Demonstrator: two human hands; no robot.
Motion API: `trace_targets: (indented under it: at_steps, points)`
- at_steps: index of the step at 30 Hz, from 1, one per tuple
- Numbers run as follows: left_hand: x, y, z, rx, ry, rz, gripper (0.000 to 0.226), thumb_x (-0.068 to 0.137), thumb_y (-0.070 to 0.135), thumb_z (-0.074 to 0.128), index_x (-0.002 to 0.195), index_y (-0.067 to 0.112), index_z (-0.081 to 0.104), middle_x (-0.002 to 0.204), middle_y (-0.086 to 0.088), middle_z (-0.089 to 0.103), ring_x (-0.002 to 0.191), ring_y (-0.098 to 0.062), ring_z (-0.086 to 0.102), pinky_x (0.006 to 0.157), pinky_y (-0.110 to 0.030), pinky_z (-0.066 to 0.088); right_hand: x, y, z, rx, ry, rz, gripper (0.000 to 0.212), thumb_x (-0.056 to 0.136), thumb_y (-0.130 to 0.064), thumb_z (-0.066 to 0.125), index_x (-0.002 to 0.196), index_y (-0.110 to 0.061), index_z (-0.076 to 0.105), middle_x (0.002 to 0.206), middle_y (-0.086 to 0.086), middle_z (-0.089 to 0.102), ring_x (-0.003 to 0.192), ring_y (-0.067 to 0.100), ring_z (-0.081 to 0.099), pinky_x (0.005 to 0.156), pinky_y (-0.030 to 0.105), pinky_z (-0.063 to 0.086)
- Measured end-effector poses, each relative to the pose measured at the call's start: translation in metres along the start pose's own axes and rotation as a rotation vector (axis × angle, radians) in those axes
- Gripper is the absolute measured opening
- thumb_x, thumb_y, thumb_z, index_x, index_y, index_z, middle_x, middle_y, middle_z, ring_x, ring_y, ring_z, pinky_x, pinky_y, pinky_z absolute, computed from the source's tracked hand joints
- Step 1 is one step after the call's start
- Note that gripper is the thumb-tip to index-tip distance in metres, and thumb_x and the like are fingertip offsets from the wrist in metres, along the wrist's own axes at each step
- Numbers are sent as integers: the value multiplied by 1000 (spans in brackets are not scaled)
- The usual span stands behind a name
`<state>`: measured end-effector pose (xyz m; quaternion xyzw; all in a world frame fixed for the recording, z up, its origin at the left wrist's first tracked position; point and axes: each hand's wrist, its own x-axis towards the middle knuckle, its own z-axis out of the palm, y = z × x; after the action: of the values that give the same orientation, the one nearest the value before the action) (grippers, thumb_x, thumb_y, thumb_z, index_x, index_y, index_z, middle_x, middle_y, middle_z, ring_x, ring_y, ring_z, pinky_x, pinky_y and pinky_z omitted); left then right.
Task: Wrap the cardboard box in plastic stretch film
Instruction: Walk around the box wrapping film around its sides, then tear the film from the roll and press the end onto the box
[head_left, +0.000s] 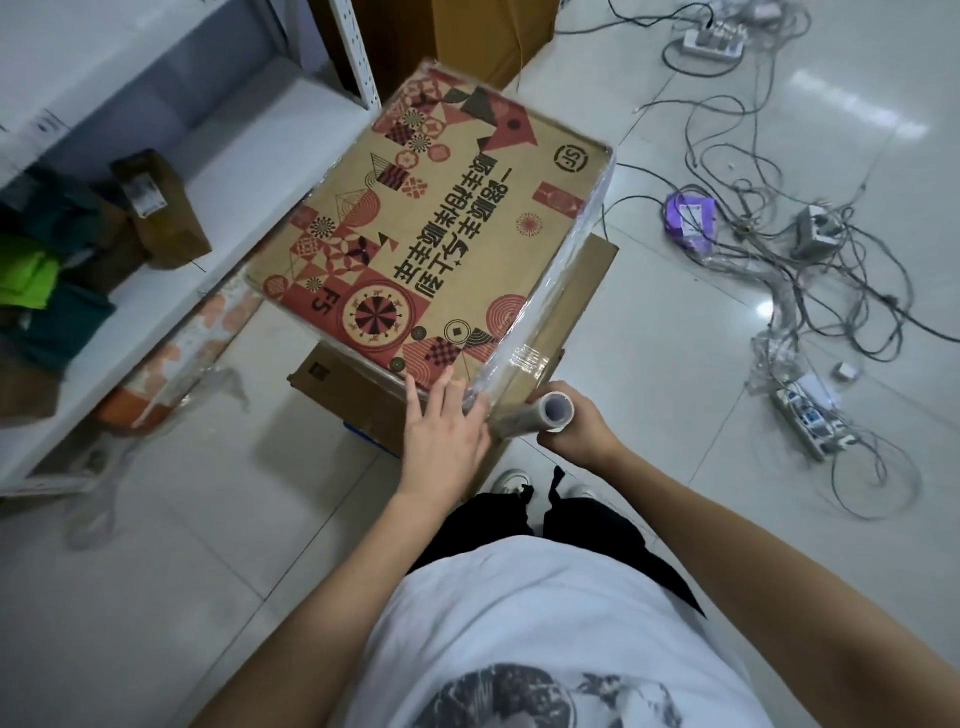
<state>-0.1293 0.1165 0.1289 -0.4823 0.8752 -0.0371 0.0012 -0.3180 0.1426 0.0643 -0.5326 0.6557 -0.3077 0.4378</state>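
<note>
A brown cardboard box (457, 228) with red and black patterns and printed characters lies flat on top of a plain carton (358, 395). Clear stretch film (561, 280) clings to its right side and near corner. My left hand (441, 436) presses flat on the box's near corner, fingers spread over the film. My right hand (576, 426) grips the stretch film roll (550, 410) just right of that corner, its hollow core end facing me. A sheet of film runs from the roll to the box.
A white metal shelf (218, 208) with small boxes and clothing stands at the left. Crumpled plastic (171, 395) lies on the floor by it. Tangled cables and power strips (810, 270) cover the tiles at the right. More cartons (467, 31) stand behind.
</note>
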Motion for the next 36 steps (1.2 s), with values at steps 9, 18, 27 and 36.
trace_targets:
  at_steps: [9,18,27,36]
  points:
    - [7,27,-5,-9,-83,-256,41,66,32,75,100,12,66,107,-18,60,121,-31,50,98,-68,30,30,9,-23,-127,-238,-124,38,65,-30,83,93,-17,61,96,1,58,89,17,56,74,32,48]
    - [18,63,-3,-173,-116,-637,46,83,37,58,122,12,54,147,-14,27,139,-25,21,114,-43,14,59,1,-57,-140,-530,-271,44,82,-12,69,106,-33,39,94,-17,54,84,-7,55,72,9,42]
    - [30,80,-8,-276,-73,-828,40,84,30,63,119,13,55,149,-12,22,138,-27,25,113,-37,23,90,-14,-75,-217,-792,-402,36,77,3,64,105,-8,45,97,8,55,89,24,54,73,33,45]
    - [32,80,-16,-54,-58,-729,37,84,28,60,117,10,59,136,-17,42,129,-28,37,111,-36,21,88,-17,-71,-205,-580,-354,42,76,-24,77,108,-15,51,101,-3,58,91,12,57,81,25,49]
